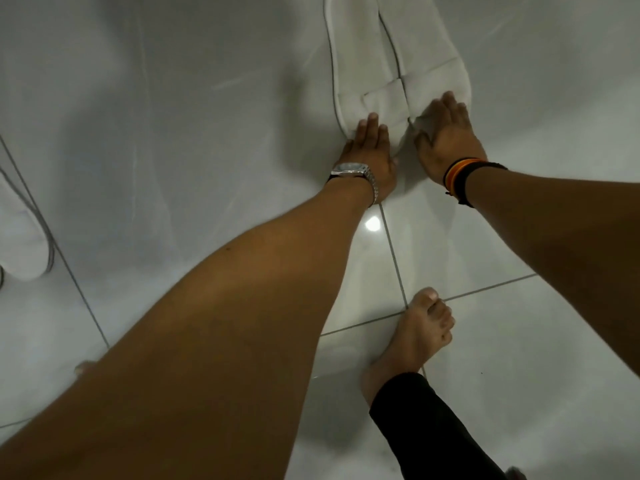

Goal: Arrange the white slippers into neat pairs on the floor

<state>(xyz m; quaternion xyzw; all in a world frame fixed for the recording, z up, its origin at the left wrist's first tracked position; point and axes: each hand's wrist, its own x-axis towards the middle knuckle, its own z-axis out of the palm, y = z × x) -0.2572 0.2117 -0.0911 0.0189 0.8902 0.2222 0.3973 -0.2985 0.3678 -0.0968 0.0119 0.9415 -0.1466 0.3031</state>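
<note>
Two white slippers lie side by side on the pale tiled floor at the top of the head view, toe ends toward me. My left hand (370,147), with a silver watch at the wrist, rests flat on the toe of the left slipper (356,64). My right hand (446,133), with dark and orange bands at the wrist, presses on the toe of the right slipper (422,46). The fingers of both hands are spread and lie on top, not wrapped around. The two slippers touch along their inner edges.
Another white slipper (20,237) lies at the left edge, partly cut off. My bare foot (419,330) and a black trouser leg (426,427) stand on the glossy tiles at the lower right. Grey grout lines cross the floor.
</note>
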